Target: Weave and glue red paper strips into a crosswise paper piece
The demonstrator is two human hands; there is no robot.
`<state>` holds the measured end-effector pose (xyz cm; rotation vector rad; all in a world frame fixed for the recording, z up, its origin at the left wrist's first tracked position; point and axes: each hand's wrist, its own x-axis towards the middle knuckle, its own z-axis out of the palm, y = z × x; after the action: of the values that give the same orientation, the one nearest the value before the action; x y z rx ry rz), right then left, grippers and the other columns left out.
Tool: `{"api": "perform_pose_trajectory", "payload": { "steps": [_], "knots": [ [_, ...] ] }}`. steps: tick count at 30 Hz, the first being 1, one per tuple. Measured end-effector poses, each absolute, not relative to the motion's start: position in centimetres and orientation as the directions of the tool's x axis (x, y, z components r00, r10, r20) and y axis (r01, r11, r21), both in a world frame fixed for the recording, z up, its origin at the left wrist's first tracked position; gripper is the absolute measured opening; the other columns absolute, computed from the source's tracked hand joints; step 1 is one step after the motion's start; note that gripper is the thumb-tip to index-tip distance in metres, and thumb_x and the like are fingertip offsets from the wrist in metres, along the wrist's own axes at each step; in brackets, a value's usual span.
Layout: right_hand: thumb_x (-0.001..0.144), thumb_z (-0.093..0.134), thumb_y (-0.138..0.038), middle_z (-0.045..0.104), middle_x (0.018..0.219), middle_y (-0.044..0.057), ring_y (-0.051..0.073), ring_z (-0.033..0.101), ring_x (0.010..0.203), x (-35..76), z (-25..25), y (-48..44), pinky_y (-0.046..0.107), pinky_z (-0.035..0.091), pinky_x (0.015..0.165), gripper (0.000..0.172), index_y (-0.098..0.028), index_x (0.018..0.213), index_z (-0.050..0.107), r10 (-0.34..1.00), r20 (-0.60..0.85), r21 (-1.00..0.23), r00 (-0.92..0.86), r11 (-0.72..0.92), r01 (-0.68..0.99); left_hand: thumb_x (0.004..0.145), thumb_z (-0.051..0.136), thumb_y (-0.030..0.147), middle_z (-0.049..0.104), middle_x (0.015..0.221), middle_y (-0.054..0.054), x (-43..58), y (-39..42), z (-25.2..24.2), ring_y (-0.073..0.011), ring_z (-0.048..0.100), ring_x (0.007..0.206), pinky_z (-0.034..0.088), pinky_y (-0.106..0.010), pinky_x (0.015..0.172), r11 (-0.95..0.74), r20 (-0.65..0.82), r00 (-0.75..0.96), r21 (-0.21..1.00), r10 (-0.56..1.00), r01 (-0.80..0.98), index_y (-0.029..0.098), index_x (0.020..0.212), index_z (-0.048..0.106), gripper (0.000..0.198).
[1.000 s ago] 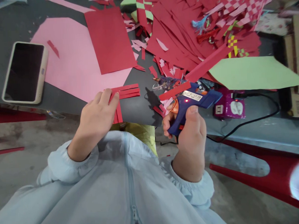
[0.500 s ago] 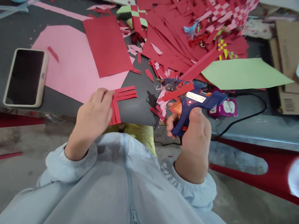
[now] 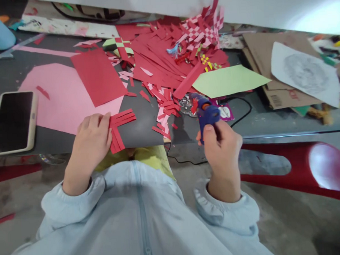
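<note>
My left hand [image 3: 91, 136] rests at the table's front edge, its fingers pressed together on a piece of joined red paper strips [image 3: 117, 136]. Two sets of strips meet at an angle there; the corner where they meet is partly under my fingers. My right hand [image 3: 220, 144] is wrapped around the grip of a dark blue glue gun [image 3: 208, 116], whose front end points away from me. Just beyond and left of the gun lies a shiny, clear clump [image 3: 187, 105] with a bit of red on it. Small red and pink paper scraps [image 3: 166, 107] lie between my hands.
A phone [image 3: 13, 121] lies at the left, touching a large pink sheet [image 3: 55, 87] with a red sheet [image 3: 98, 76] on top. Behind are piled red paper [image 3: 156, 60] and a green sheet [image 3: 230, 81]. Cardboard [image 3: 281, 94] and a drawing [image 3: 305, 67] lie right. A black cord [image 3: 246, 99] curves beside the gun.
The glue gun has turned from pointing left to pointing away from me. My left hand stays on the red strips. The view has tilted up, bringing the drawing at the right into sight.
</note>
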<state>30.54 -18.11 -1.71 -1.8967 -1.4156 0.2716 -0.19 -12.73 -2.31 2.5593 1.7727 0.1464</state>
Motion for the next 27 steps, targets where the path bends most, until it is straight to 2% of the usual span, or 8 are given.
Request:
{"api": "perform_pose_trajectory", "payload": {
  "steps": [3, 6, 8, 12, 16, 21, 24, 27],
  "knots": [
    [0.087, 0.054, -0.041, 0.079, 0.091, 0.01, 0.023, 0.072, 0.075, 30.8, -2.7, -17.8, 0.034, 0.052, 0.071, 0.036, -0.019, 0.108, 0.074, 0.858, 0.441, -0.456, 0.262, -0.037, 0.889, 0.1, 0.038, 0.026, 0.06, 0.123, -0.022, -0.5, -12.4, -2.3, -0.0346, 0.06, 0.113, 0.051, -0.048, 0.1, -0.382, 0.11, 0.373, 0.076, 0.921, 0.921, 0.005, 0.147, 0.048, 0.052],
    [0.085, 0.057, -0.046, 0.077, 0.076, 0.006, 0.022, 0.07, 0.067, 30.5, -3.9, -17.5, 0.031, 0.048, 0.064, 0.04, -0.019, 0.108, 0.075, 0.848, 0.488, -0.318, 0.206, -0.047, 0.947, 0.099, 0.04, 0.024, 0.06, 0.121, -0.021, -0.8, -12.0, -1.9, -0.0316, 0.062, 0.11, 0.054, -0.044, 0.095, -0.368, 0.121, 0.352, 0.171, 0.928, 0.914, 0.007, 0.143, 0.05, 0.049],
    [0.083, 0.059, -0.049, 0.074, 0.069, 0.004, 0.022, 0.069, 0.064, 30.3, -4.6, -17.3, 0.03, 0.043, 0.06, 0.04, -0.019, 0.104, 0.074, 0.851, 0.484, -0.242, 0.204, -0.094, 0.966, 0.097, 0.04, 0.024, 0.062, 0.115, -0.018, -0.9, -11.7, -1.6, -0.0296, 0.063, 0.107, 0.055, -0.041, 0.09, -0.343, 0.083, 0.332, 0.235, 0.939, 0.91, 0.01, 0.133, 0.058, 0.043],
    [0.085, 0.056, -0.05, 0.074, 0.072, 0.007, 0.024, 0.07, 0.07, 30.3, -5.4, -16.7, 0.03, 0.038, 0.06, 0.036, -0.018, 0.093, 0.07, 0.861, 0.448, -0.188, 0.242, -0.174, 0.967, 0.095, 0.041, 0.028, 0.066, 0.1, -0.013, -1.4, -11.2, -0.9, -0.0281, 0.065, 0.099, 0.054, -0.039, 0.086, -0.347, 0.029, 0.352, 0.26, 0.936, 0.901, 0.017, 0.1, 0.068, 0.03],
    [0.086, 0.054, -0.049, 0.074, 0.075, 0.009, 0.025, 0.07, 0.073, 30.5, -5.4, -15.7, 0.029, 0.034, 0.059, 0.035, -0.017, 0.093, 0.068, 0.877, 0.402, -0.161, 0.262, -0.214, 0.963, 0.092, 0.045, 0.029, 0.072, 0.097, -0.008, -1.8, -11.3, -0.3, -0.0252, 0.067, 0.095, 0.053, -0.035, 0.079, -0.31, 0.065, 0.307, 0.356, 0.949, 0.882, 0.022, 0.093, 0.065, 0.021],
    [0.088, 0.055, -0.048, 0.073, 0.074, 0.01, 0.024, 0.068, 0.073, 30.1, -5.6, -14.8, 0.028, 0.027, 0.057, 0.034, -0.017, 0.095, 0.066, 0.902, 0.353, -0.091, 0.248, -0.231, 0.969, 0.087, 0.059, 0.037, 0.074, 0.092, -0.003, -1.4, -11.8, 0.1, -0.0201, 0.068, 0.084, 0.056, -0.034, 0.08, -0.204, 0.131, 0.156, 0.614, 0.979, 0.763, 0.022, 0.091, 0.067, 0.018],
    [0.09, 0.053, -0.048, 0.074, 0.078, 0.01, 0.024, 0.067, 0.073, 29.7, -5.7, -14.5, 0.029, 0.025, 0.057, 0.035, -0.016, 0.098, 0.064, 0.91, 0.328, -0.068, 0.253, -0.244, 0.967, 0.08, 0.067, 0.04, 0.074, 0.092, -0.002, -0.7, -11.7, 0.1, -0.0185, 0.068, 0.08, 0.059, -0.032, 0.076, -0.103, 0.056, 0.101, 0.818, 0.993, 0.565, 0.021, 0.093, 0.07, 0.023],
    [0.093, 0.052, -0.047, 0.075, 0.085, 0.012, 0.025, 0.068, 0.075, 29.1, -5.6, -14.1, 0.029, 0.026, 0.057, 0.036, -0.014, 0.104, 0.063, 0.921, 0.273, -0.063, 0.277, -0.27, 0.961, 0.077, 0.073, 0.04, 0.075, 0.089, -0.003, 0.2, -11.2, -0.1, -0.0187, 0.068, 0.079, 0.058, -0.03, 0.072, -0.041, -0.012, 0.134, 0.923, 0.991, 0.383, 0.02, 0.094, 0.073, 0.026]
  ]
}}
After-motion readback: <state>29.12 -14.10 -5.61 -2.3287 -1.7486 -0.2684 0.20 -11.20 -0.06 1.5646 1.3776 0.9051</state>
